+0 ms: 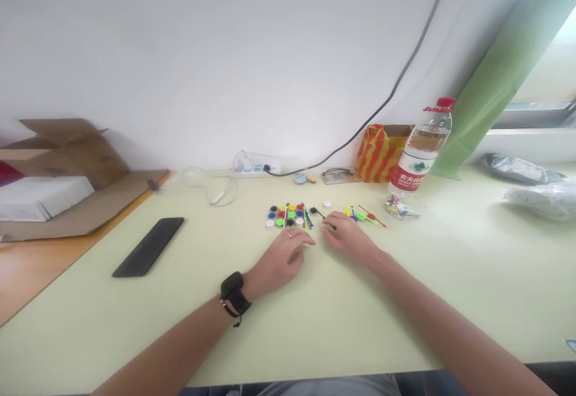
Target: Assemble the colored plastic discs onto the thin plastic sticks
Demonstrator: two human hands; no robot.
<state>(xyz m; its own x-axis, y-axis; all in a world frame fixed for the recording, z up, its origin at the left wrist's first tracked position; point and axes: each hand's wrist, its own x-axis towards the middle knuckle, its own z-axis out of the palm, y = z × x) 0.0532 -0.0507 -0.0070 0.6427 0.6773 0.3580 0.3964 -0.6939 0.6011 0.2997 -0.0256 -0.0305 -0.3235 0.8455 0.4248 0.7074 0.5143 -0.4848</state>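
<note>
Several coloured discs (292, 215) lie in rows on the pale green table, with thin coloured sticks (306, 218) at their right side. Just in front of them rests my left hand (284, 259), fingers apart and holding nothing that shows; a ring and a black watch are on that arm. My right hand (346, 237) is closed on a thin black stick (332, 225), its fingertips over the table right of the rows. A black disc (314, 210) and a white disc (327, 204) lie beyond it. More coloured sticks and discs (361, 216) are scattered to its right.
A large water bottle (420, 153) stands at the back right beside a striped bag (380, 153), with a small plastic bag of parts (398, 207) before it. A black phone-like slab (148, 247) lies left. Behind are a power strip (254, 167) and glasses (336, 174); a cardboard box (67, 150) is far left.
</note>
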